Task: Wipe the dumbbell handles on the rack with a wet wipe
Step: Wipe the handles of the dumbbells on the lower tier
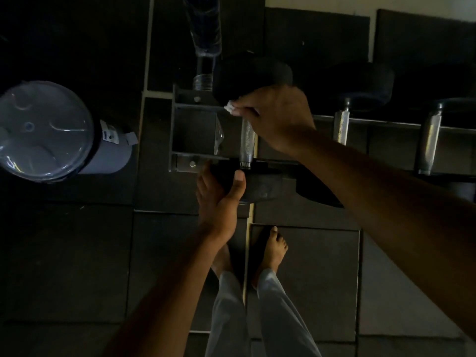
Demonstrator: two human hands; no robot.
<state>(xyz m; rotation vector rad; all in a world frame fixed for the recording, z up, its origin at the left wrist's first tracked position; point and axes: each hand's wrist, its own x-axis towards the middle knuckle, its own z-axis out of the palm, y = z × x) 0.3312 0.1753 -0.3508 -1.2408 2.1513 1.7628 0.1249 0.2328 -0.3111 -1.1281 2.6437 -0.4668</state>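
At the left end of the dumbbell rack [180, 106], a dumbbell is seen lying across the two rails, its knurled metal handle [247, 143] running from the far rail to the near one. The upper part of this handle is gripped by the right hand [275, 117], whose fingers are curled round the bar; a small white wet wipe [230, 107] is pinched beneath those fingers, and only a crumpled corner of it can be seen at the fingertips, just below the far black head [252, 73] of the dumbbell. The near black head [260, 185] is held by the left hand [219, 199], which is cupped round its left side from below, the thumb laid up against its face and the fingers wrapped behind; how tightly it is clasped cannot be told in the dim light. To the right on the same rack, two further dumbbells are rested, their handles [341, 126] [428, 140] shining and untouched by either hand. A clear plastic bottle [206, 34] is stood behind the rack's left end. Well apart on the left, a grey bin [51, 130] with a domed lid is placed on the dark floor tiles [64, 266]. Beneath the arms, two bare feet [273, 251] and light trouser legs [280, 318] are seen on the floor.
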